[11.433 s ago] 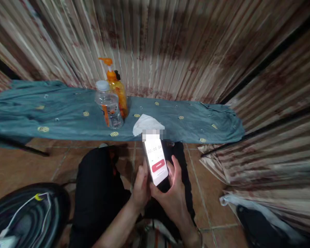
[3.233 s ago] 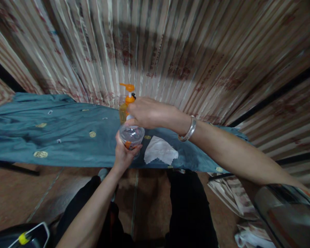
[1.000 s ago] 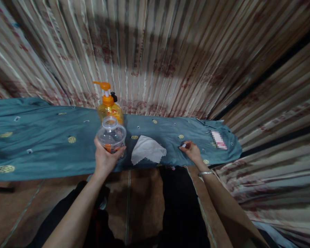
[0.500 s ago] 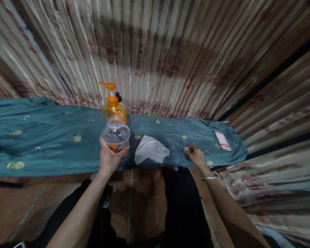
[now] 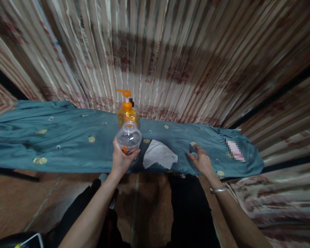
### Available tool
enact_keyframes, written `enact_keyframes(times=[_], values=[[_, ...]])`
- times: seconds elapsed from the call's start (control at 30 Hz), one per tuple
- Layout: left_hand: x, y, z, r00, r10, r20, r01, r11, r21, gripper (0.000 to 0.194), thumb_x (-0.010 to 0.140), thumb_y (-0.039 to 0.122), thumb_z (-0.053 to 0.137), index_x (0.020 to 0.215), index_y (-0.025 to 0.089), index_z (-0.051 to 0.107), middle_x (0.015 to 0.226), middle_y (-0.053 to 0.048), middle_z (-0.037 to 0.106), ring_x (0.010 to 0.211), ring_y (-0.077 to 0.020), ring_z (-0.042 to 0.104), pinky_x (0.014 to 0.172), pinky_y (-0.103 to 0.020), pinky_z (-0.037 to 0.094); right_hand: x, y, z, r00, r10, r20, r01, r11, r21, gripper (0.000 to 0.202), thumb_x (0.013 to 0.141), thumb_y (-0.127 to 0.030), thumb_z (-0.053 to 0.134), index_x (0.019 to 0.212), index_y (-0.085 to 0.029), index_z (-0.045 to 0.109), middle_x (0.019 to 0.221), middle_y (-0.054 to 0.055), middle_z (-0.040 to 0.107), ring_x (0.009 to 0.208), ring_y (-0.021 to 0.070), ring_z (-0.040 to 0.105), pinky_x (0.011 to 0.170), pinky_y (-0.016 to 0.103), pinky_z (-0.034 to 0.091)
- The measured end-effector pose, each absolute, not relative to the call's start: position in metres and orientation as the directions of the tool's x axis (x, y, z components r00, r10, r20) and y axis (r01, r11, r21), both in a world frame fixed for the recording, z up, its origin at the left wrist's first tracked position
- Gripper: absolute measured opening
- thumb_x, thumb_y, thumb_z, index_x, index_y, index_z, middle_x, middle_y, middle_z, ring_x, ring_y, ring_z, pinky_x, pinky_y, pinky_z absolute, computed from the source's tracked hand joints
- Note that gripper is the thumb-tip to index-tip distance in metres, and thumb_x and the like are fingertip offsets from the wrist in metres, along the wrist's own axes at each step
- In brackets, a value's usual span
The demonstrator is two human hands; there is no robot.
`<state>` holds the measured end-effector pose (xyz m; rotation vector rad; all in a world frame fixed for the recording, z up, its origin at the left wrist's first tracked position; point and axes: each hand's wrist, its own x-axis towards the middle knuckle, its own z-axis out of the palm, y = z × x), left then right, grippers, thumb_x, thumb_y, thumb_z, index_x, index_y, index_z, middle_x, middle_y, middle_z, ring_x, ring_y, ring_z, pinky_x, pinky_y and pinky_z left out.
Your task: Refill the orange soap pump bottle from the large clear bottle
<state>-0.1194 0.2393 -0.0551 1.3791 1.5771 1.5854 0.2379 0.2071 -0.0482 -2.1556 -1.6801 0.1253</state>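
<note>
My left hand [image 5: 122, 159] is wrapped round a clear plastic bottle [image 5: 129, 136] with a wide body and a narrow, uncapped neck. The bottle stands upright near the front of the cloth-covered surface. To the right, my right hand [image 5: 203, 162] has its thumb and forefinger apart over a small round translucent cap [image 5: 194, 155]. That cap appears to lie on the cloth; whether a finger still touches it is hard to see. Between my hands a white cloth or tissue [image 5: 160, 155] lies flat. Just behind the bottle stands an orange pump bottle [image 5: 127, 112].
A teal patterned cloth [image 5: 74, 151] covers the long, narrow surface. A small black-topped item [image 5: 131, 102] shows behind the pump bottle. At the right end lies a blurred pink-and-white item [image 5: 235, 150]. Pleated curtains [image 5: 157, 62] hang behind. A phone [image 5: 31, 241] is at the lower left.
My right thumb and forefinger have parted from their pinch on the cap. My left hand keeps hold of the clear bottle. The whole view has shifted, so things appear further right.
</note>
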Motion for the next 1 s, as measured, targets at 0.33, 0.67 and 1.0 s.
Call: enact_keyframes(times=[0.33, 0.67, 1.0], values=[[-0.119, 0.237, -0.052, -0.347, 0.895, 0.281, 0.236, -0.207, 0.949, 0.100, 0.050, 0.040, 0.091, 0.135, 0.024, 0.040, 0.122, -0.015, 0.069, 0.115, -0.0345, 0.069, 0.099, -0.052, 0.054, 0.099, 0.282, 0.041, -0.193, 0.907, 0.375, 0.740, 0.386, -0.550, 0.046, 0.092, -0.033, 0.064, 0.134, -0.015, 0.057, 0.128, 0.016, 0.071, 0.116, 0.0259, 0.069, 0.103, 0.043, 0.052], [-0.116, 0.237, -0.052, -0.329, 0.898, 0.291, 0.215, -0.229, 0.949, 0.099, 0.054, 0.044, 0.089, 0.136, 0.020, 0.040, 0.125, -0.016, 0.068, 0.116, -0.0338, 0.067, 0.101, -0.050, 0.053, -0.009, 0.362, 0.079, -0.321, 0.830, 0.457, 0.534, 0.557, -0.636, 0.051, 0.085, -0.035, 0.075, 0.131, -0.020, 0.056, 0.121, 0.010, 0.071, 0.114, 0.0271, 0.069, 0.102, 0.041, 0.052], [-0.121, 0.243, -0.048, -0.339, 0.892, 0.299, 0.276, -0.210, 0.938, 0.100, 0.055, 0.038, 0.089, 0.140, 0.020, 0.038, 0.123, -0.012, 0.070, 0.111, -0.0294, 0.070, 0.098, -0.046, 0.054, 0.002, 0.368, 0.084, -0.282, 0.825, 0.490, 0.627, 0.545, -0.557, 0.019, 0.090, -0.031, 0.068, 0.105, -0.021, 0.063, 0.095, 0.003, 0.071, 0.088, 0.0232, 0.069, 0.088, 0.038, 0.053]])
